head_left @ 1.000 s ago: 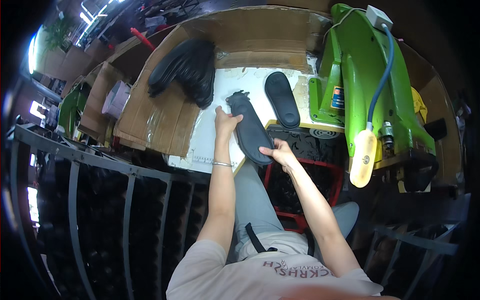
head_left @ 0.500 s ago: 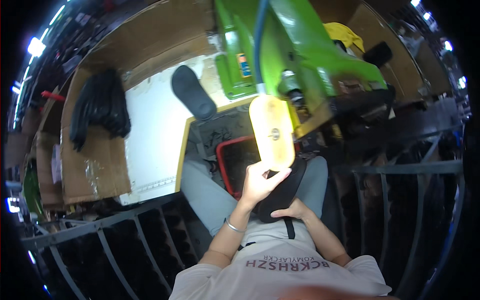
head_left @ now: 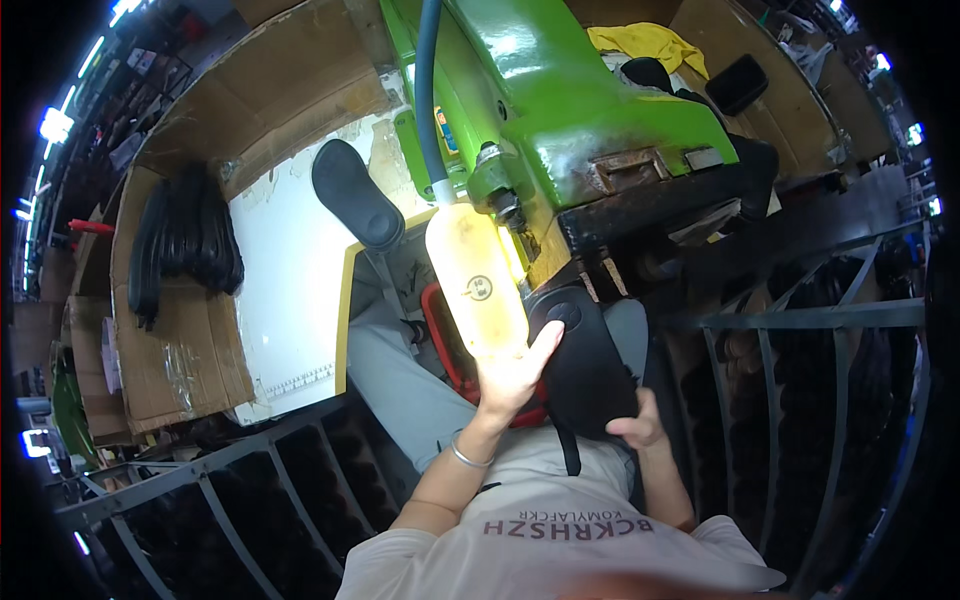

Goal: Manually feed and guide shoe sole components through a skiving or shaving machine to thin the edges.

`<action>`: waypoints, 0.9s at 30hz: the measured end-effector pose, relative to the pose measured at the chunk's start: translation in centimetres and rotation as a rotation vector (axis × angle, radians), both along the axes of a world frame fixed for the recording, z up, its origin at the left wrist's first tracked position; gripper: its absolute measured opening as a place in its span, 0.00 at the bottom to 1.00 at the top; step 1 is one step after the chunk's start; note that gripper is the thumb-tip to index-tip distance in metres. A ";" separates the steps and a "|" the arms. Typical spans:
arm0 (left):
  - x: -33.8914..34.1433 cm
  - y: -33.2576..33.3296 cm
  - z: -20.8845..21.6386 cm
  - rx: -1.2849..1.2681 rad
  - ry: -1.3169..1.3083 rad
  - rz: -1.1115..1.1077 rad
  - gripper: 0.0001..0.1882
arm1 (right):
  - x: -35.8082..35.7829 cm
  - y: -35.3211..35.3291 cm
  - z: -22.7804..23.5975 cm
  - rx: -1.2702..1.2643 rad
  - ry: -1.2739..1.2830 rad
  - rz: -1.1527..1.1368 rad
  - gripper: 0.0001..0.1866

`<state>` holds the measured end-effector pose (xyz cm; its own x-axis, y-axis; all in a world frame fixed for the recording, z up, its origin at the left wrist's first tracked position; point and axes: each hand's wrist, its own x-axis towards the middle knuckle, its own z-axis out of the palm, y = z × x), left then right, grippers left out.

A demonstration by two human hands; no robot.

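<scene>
A black shoe insole (head_left: 590, 365) with a round mark near one end lies under the front of a green sewing machine (head_left: 590, 110). My left hand (head_left: 510, 380) grips its left edge, thumb on top, with the other fingers partly hidden by a lit oblong lamp (head_left: 478, 285). At the near right edge, my right hand (head_left: 642, 425) closes on the same insole, thumb on top and fingers mostly out of sight. A narrow black strap (head_left: 567, 445) hangs from its near side. Two thin metal prongs (head_left: 602, 280) stand just beyond the far end.
Another dark insole (head_left: 358, 195) lies on the white tabletop (head_left: 285, 260). To the left, a cardboard box (head_left: 185, 350) holds a bundle of black strips (head_left: 190, 240). A yellow cloth (head_left: 650, 45) sits behind the machine. Below is a red-rimmed bin (head_left: 435, 320); metal rails (head_left: 810, 318) flank me.
The insole has moved right and away from me, toward the machine, and more of its top shows. Both hands moved with it, the right one outward. The whole view has shifted.
</scene>
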<state>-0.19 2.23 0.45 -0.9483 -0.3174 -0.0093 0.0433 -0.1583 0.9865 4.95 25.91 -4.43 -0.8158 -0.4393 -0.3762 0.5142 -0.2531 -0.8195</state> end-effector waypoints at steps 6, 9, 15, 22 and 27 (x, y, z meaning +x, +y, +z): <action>-0.3 0.7 -0.9 0.050 -0.018 -0.023 0.08 | -5.3 2.6 1.9 -0.003 0.045 -0.610 0.35; -0.8 0.6 -1.0 0.002 0.027 -0.023 0.09 | -10.0 1.7 4.3 -0.137 0.153 -0.598 0.27; -0.5 -1.2 0.0 0.060 0.039 -0.087 0.12 | -15.3 -1.2 7.1 -0.190 0.261 -0.524 0.16; 0.3 -4.8 3.1 0.236 0.106 -0.088 0.12 | -14.8 -4.9 5.9 -0.207 0.319 -0.548 0.16; -0.4 -3.4 2.1 -0.153 0.138 -0.023 0.10 | -15.3 -3.8 5.3 -0.263 0.266 -0.616 0.13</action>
